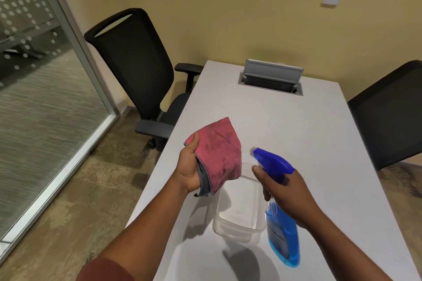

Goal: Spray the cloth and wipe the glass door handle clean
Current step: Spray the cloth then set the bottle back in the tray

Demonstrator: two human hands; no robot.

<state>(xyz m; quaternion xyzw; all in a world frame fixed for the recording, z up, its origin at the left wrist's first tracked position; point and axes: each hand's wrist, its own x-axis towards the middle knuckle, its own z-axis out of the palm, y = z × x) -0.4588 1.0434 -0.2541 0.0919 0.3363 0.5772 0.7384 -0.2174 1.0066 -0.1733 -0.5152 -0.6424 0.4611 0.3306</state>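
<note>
Cloth (219, 155) in left hand (189, 171), spray bottle (279, 207) in right hand (285, 191)

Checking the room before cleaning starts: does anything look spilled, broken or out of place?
No spill or damage shows. Only the grey flip-up cable hatch in the white table stands open. The pink cloth shows darker blotches, whether stain or damp I cannot tell.

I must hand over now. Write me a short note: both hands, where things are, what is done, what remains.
Left hand grips the red cloth, held up over the table.
Right hand grips the blue spray bottle, nozzle aimed at the cloth.
A clear plastic container stands on the table below them.
Done: cloth and bottle picked up.
Left: spray the cloth, then wipe the glass door handle, which is not in view.
</note>
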